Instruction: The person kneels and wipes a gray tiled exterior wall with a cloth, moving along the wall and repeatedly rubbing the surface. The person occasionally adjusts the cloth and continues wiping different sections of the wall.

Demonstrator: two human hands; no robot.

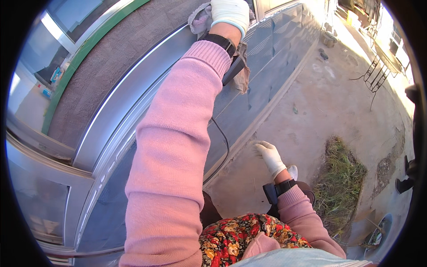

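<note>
At the top of the head view, my left hand [230,13], in a pale glove, presses on a grey cloth [201,20] at the end of a metal window frame [140,76]. Part of a rag [243,75] hangs below the wrist over the blue-grey tiled wall [263,63]. The fingers of that hand are cut off by the picture's edge. My right hand [271,157], also gloved, hangs low beside the wall over the concrete ground, with its fingers somewhat apart and nothing seen in it. Both wrists wear black straps with a dark device.
Window panes and a green-edged sill [76,65] lie at the left. A black cable [228,143] hangs along the wall. Grass [338,187] grows at the right, near a metal rack [375,75] and a round basin [378,233]. Another person's dark shoe [403,185] shows at the right edge.
</note>
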